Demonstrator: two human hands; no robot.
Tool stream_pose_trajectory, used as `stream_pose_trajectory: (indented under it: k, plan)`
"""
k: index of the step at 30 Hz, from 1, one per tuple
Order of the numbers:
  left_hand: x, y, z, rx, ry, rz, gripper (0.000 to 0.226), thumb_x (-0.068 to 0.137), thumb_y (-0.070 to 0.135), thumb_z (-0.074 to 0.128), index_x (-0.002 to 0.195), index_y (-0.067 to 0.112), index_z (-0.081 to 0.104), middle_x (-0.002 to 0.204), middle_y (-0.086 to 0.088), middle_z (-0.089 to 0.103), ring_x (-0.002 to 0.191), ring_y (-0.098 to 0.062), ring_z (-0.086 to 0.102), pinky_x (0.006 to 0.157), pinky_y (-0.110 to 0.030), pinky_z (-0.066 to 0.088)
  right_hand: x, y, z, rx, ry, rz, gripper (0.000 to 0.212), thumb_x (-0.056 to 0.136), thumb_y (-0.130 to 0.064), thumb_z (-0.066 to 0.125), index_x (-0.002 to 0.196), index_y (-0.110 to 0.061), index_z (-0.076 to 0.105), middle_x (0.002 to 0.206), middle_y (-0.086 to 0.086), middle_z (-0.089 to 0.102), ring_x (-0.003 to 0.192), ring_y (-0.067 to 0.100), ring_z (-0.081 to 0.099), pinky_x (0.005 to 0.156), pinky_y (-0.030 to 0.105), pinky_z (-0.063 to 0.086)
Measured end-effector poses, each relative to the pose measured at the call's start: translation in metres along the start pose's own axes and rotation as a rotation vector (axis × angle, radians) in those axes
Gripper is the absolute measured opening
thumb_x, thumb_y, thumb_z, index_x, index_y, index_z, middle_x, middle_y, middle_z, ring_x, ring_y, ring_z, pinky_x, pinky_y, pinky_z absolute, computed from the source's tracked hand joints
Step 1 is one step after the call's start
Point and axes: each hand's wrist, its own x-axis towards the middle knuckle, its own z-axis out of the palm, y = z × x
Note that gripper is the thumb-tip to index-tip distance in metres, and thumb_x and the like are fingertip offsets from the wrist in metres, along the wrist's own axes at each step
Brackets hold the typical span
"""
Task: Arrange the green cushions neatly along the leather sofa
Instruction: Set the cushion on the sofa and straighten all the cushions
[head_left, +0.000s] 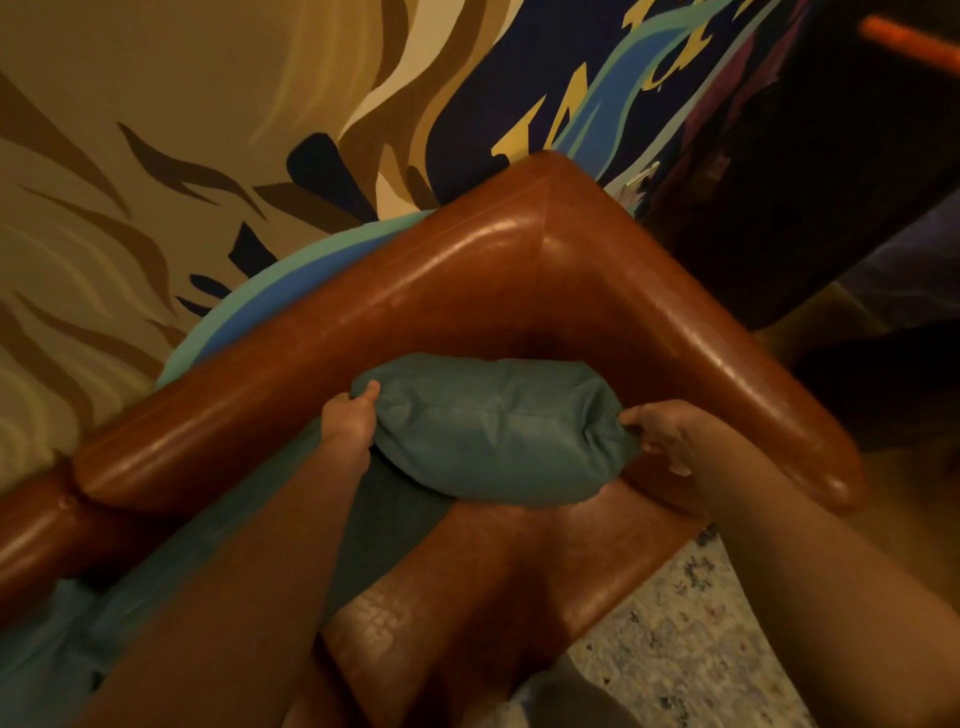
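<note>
green cushion (493, 431) in the leather sofa (519, 270) corner, ends pinched by left hand (350, 423) and right hand (667, 434) fingers

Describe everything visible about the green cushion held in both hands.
The green cushion is plump, of matte teal-green fabric, creased and puckered at both ends. It lies lengthwise in the sofa corner, near the brown leather backrest and armrest. The left hand grips its left end; the right hand pinches its right end.

Matt cloth cushion (493, 431); glossy, creased leather sofa (467, 270); speckled carpet (691, 649).
</note>
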Motion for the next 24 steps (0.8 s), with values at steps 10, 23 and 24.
stream_pose_trajectory:
  k: [10, 23, 24]
  plan:
    - [-0.002, 0.003, 0.000, 0.152, 0.053, 0.108, 0.035, 0.099, 0.036, 0.061, 0.113, 0.005, 0.065, 0.114, -0.011, 0.066, 0.108, -0.032, 0.062, 0.101, -0.048, 0.052, 0.014, 0.002, -0.006, -0.108, 0.216, -0.200, 0.031, 0.106, -0.026, 0.048, 0.081, -0.008, 0.054, 0.079, 0.012, 0.055, 0.072, 0.028, 0.054, 0.074, 0.044, 0.051]
    - [-0.007, 0.008, 0.001, 0.250, 0.138, 0.170, 0.050, 0.098, 0.041, 0.060, 0.131, 0.003, 0.062, 0.132, -0.017, 0.063, 0.122, -0.036, 0.058, 0.107, -0.049, 0.046, 0.022, 0.021, -0.021, 0.083, 0.327, -0.357, 0.035, 0.104, -0.044, 0.051, 0.114, -0.014, 0.064, 0.105, 0.005, 0.066, 0.095, 0.025, 0.063, 0.087, 0.044, 0.053]
    - [-0.006, 0.008, 0.001, 0.251, 0.138, 0.161, 0.052, 0.098, 0.042, 0.061, 0.132, 0.002, 0.060, 0.134, -0.018, 0.062, 0.124, -0.036, 0.057, 0.108, -0.050, 0.045, 0.023, 0.024, -0.019, 0.124, 0.290, -0.352, 0.034, 0.102, -0.046, 0.054, 0.111, -0.016, 0.066, 0.107, 0.003, 0.068, 0.099, 0.025, 0.065, 0.093, 0.046, 0.054]
